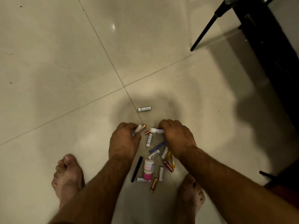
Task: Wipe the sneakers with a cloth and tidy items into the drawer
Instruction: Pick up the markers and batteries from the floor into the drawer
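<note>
Midway through tidying: gathering batteries off floor point(64, 62).
Left hand point(124, 139) clutching several batteries point(138, 129), right hand point(175, 136) pinching tube point(156, 130); more scattered, drawer and sneakers unseen.

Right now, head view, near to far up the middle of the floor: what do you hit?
Copper battery → pink-capped bottle → Heybright battery → white battery between the hands → lone white battery → tile joint crossing. The left hand and right hand flank the pile, each gripping batteries.
</note>
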